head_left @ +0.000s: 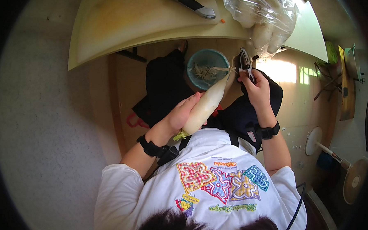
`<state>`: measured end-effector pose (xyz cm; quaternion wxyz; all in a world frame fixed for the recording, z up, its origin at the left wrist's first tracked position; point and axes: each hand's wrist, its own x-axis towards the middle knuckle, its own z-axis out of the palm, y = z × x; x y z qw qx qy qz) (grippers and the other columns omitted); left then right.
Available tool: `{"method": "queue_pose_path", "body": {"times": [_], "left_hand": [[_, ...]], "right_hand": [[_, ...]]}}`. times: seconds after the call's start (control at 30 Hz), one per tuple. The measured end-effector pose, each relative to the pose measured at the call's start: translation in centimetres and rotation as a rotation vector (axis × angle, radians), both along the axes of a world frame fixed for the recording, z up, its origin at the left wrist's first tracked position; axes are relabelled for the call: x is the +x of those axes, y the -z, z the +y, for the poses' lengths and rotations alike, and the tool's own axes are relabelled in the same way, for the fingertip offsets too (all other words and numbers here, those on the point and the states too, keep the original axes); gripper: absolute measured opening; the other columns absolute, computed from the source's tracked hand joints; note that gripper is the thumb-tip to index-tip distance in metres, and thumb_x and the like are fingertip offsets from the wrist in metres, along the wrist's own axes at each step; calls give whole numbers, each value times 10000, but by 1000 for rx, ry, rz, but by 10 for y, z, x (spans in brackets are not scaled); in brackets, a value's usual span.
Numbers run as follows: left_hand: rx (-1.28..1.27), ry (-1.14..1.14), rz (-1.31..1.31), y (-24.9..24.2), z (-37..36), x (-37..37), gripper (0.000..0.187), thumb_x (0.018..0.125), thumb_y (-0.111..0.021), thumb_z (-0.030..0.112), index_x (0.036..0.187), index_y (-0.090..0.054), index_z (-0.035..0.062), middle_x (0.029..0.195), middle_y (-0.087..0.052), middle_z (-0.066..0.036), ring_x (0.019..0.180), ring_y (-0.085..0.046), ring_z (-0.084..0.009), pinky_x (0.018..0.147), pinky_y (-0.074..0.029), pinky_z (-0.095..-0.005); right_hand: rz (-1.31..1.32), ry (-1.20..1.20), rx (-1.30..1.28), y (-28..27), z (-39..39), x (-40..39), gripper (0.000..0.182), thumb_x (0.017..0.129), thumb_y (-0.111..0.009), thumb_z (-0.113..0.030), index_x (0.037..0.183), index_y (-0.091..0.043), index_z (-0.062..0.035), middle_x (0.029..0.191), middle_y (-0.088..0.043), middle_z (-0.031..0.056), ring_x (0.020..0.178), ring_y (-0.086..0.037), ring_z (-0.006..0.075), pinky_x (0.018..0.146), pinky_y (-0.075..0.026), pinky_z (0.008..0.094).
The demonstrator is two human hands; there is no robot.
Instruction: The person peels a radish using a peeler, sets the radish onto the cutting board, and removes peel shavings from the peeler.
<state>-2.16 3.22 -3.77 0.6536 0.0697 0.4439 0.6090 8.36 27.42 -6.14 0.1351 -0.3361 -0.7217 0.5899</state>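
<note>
A long white radish (208, 103) lies slanted across my lap, its leafy stub toward me and its thin tip pointing away. My left hand (185, 111) is wrapped round its thick end. In my right hand (257, 90) is a peeler (246, 62) with a dark and silver handle, held just right of the radish's tip and apart from it, as far as I can see. Below the tip, a teal bin (208, 54) stands between my knees with pale peelings (206, 73) inside. A strip of peel seems to hang near the tip.
A table (126, 22) stands in front of me. On it are a knife (197, 8), an orange scrap and a clear plastic bag (260, 11) of white radishes that overhangs the edge. A fan (355, 180) and a folding rack stand at right.
</note>
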Motion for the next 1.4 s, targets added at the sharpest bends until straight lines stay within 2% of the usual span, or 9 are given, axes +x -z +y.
{"method": "queue_pose_path", "body": {"times": [0.03,0.13,0.23,0.37,0.63,0.93,1.07,1.33,1.4], "left_hand": [[-3,7,1,0,-1,0,633,1042,-270,547,1404,-438,55,944,-613,-39,723,-621,-114,605,-536,-257],[-22,13,17,-6,-2,0,648,1042,-272,548,1434,-414,51,955,-617,-40,730,-622,-117,622,-535,-258],[-28,4,33,-13,-1,2,663,1040,-278,554,1451,-401,48,972,-624,-42,739,-623,-120,640,-532,-262],[22,27,55,-13,-3,1,675,1036,-287,562,1456,-401,46,997,-633,-45,749,-626,-123,653,-527,-267],[-1,12,71,-21,-11,1,660,1042,-295,545,1458,-405,44,969,-639,-51,743,-628,-124,658,-527,-266],[-25,10,115,-23,-15,2,635,1053,-298,509,1458,-396,30,987,-638,-66,746,-633,-134,668,-532,-277],[-49,-14,119,-18,-23,0,631,1053,-313,501,1460,-392,25,1020,-637,-77,750,-637,-144,673,-537,-283],[-66,-3,114,-19,-32,-4,590,1061,-320,464,1447,-406,25,1078,-644,-90,746,-638,-148,681,-543,-284],[-77,-5,113,-19,-36,-3,578,1064,-324,453,1442,-411,25,1084,-645,-92,745,-638,-150,682,-545,-286]], "right_hand": [[111,41,-11,2,0,-2,200,845,-703,-133,986,-704,9,674,-579,-36,617,-467,31,561,-361,214],[27,-4,-117,12,6,0,256,841,-678,-103,1072,-698,6,704,-590,-49,624,-466,30,571,-370,212],[76,-16,-49,5,0,-1,262,843,-693,-102,1079,-690,11,731,-606,-43,624,-463,31,580,-379,213],[-15,-55,-59,-3,-1,-2,230,849,-709,-119,1034,-697,18,731,-608,-27,634,-476,39,601,-403,216],[18,0,37,6,5,0,178,877,-680,-113,981,-691,31,780,-686,48,712,-632,93,676,-488,243],[29,88,-6,22,26,-1,191,868,-682,-113,987,-676,36,772,-680,50,708,-631,97,684,-480,234],[58,194,-122,23,34,1,184,872,-681,-115,988,-679,28,783,-681,42,723,-626,97,698,-477,241],[27,250,-77,20,44,1,158,868,-680,-124,938,-683,18,775,-672,27,715,-601,98,700,-455,235],[46,280,-110,28,54,5,141,867,-686,-137,903,-682,-1,757,-664,18,629,-535,65,606,-411,215]]}}
